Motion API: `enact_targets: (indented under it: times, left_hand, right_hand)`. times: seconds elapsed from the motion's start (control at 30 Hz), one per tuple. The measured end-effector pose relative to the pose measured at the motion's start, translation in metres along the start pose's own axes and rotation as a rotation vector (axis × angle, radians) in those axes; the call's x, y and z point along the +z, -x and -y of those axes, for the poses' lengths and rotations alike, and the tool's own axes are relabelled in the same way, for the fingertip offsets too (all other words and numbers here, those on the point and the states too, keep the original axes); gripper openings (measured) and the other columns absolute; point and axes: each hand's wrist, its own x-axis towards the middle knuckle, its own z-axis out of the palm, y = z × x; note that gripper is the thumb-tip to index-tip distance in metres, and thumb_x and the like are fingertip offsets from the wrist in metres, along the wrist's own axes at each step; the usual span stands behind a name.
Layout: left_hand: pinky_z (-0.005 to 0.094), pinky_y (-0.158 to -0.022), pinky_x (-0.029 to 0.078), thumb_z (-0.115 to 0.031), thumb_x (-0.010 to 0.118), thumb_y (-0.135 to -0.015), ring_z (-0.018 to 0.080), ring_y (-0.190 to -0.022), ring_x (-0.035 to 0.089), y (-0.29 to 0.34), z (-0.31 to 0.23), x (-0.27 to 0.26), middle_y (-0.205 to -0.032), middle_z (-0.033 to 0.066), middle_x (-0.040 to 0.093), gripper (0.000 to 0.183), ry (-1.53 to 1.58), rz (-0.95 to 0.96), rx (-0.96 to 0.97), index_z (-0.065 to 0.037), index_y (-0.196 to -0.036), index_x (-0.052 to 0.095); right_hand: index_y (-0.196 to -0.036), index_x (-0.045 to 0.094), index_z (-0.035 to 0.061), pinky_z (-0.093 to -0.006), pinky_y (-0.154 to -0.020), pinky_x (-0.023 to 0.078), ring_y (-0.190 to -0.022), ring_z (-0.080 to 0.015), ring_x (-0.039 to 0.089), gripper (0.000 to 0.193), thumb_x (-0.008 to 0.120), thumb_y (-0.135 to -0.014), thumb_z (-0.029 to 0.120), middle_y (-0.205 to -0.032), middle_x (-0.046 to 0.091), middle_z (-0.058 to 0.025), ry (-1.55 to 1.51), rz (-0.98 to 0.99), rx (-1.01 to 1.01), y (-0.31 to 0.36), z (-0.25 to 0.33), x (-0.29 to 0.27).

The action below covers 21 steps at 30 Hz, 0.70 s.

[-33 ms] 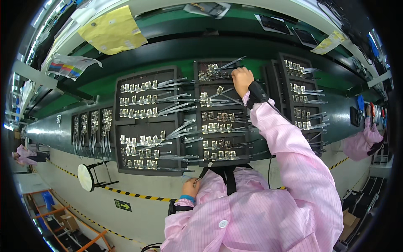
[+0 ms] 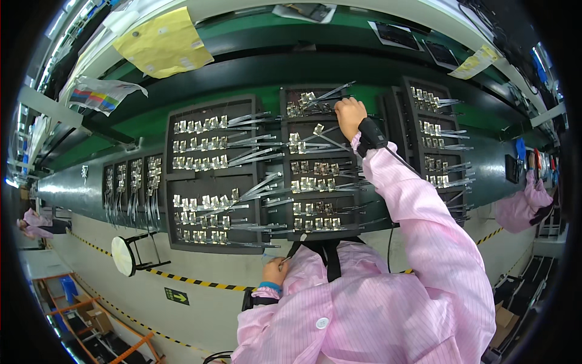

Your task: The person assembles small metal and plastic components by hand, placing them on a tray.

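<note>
My right hand point(image 2: 350, 117) reaches over the far end of the middle black tray point(image 2: 357, 197), with its fingers curled down at the cable ends. What they grip is hidden beneath them. Just left of those fingers, small silvery metal connectors point(image 2: 308, 98) with thin grey cables point(image 2: 334, 91) lie heaped in the far compartment. Nearer rows of similar connectors fill the same tray. Low beside my body, my left hand point(image 2: 276, 270) is closed around a thin stick-like tool point(image 2: 285, 260), whose kind I cannot make out.
More connector trays stand left point(image 2: 218, 176) and right point(image 2: 414, 127), with a smaller rack point(image 2: 133, 188) farther left. Their cables overhang the tray edges. A round stool point(image 2: 124, 256) stands on the floor. Another person in a pink sleeve point(image 2: 526, 203) is at the far right.
</note>
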Motion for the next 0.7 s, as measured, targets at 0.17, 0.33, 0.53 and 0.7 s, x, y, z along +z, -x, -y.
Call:
enact_targets:
  times: [0.17,0.33,0.53,0.7]
  left_hand:
    - [0.0402,-0.069,0.049,-0.025,0.058,-0.08,0.0349,-0.078,0.062,-0.001,-0.002,-0.005,-0.086,0.0188,0.064,0.026,-0.027,0.019,-0.033,-0.003,-0.091,0.065]
    - [0.0405,-0.07,0.049,-0.027,0.058,-0.08,0.0351,-0.079,0.062,-0.002,-0.007,-0.008,-0.087,0.0191,0.064,0.028,-0.017,0.03,-0.019,-0.003,-0.091,0.065]
    - [0.0405,-0.07,0.048,-0.028,0.059,-0.08,0.0353,-0.079,0.061,-0.008,-0.001,-0.003,-0.088,0.0188,0.064,0.029,-0.052,0.063,0.029,-0.002,-0.091,0.065]
    - [0.0414,-0.07,0.047,-0.027,0.059,-0.079,0.0367,-0.08,0.061,-0.019,0.022,0.009,-0.084,0.0205,0.063,0.029,-0.058,0.124,-0.035,-0.001,-0.091,0.065]
  right_hand:
    - [-0.077,0.062,0.008,-0.0364,-0.074,0.042,-0.086,-0.0248,0.055,0.008,0.055,-0.072,0.007,-0.083,0.06,-0.0068,0.14,0.029,-0.072,-0.004,-0.001,-0.001]
    - [-0.076,0.063,0.0087,-0.0389,-0.071,0.045,-0.082,-0.0271,0.057,0.004,0.059,-0.074,0.01,-0.079,0.061,-0.0078,-0.134,-0.012,0.071,-0.005,-0.013,-0.005]
    - [-0.074,0.062,0.0055,-0.036,-0.064,0.047,-0.071,-0.0268,0.059,0.005,0.066,-0.07,0.007,-0.071,0.061,-0.0091,-0.2,-0.134,0.15,-0.015,-0.044,-0.059]
    - [-0.075,0.065,0.005,-0.0318,-0.063,0.048,-0.071,-0.0215,0.063,0.007,0.065,-0.071,0.01,-0.074,0.065,-0.0093,-0.262,0.027,0.252,-0.004,-0.086,-0.172]
